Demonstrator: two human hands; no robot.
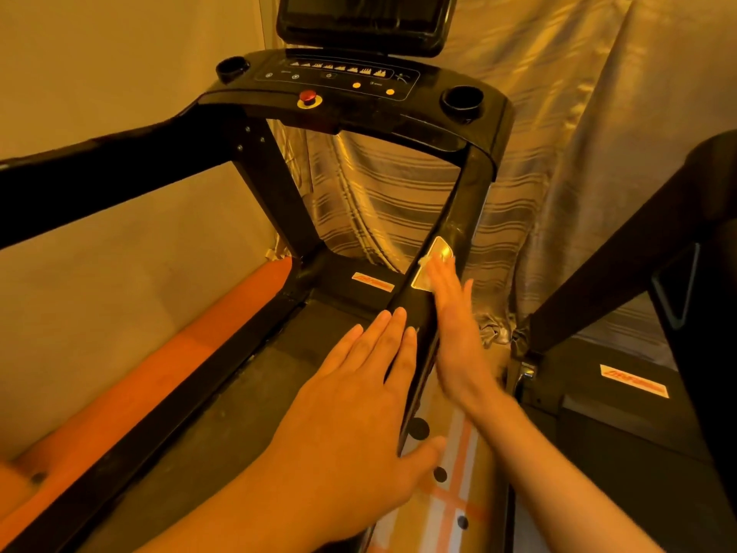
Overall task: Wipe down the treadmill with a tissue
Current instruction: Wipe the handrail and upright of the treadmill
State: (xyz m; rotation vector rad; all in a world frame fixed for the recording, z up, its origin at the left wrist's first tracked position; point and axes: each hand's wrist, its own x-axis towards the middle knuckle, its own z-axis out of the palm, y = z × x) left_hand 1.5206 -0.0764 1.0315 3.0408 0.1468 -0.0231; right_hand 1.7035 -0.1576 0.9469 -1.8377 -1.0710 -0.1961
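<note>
The tissue, a small crumpled white wad, lies on the treadmill's right handrail, against a shiny metal plate set into the rail. It shows just under the fingertips of the right hand, which lies flat along the rail's outer side with its fingers straight and close together. The left hand is nearer the camera, apart from the tissue, with its fingers straight and slightly spread over the rail's inner side and its thumb reaching out beyond the rail. Farther up are the console with a red button, a dark screen and a striped curtain behind.
</note>
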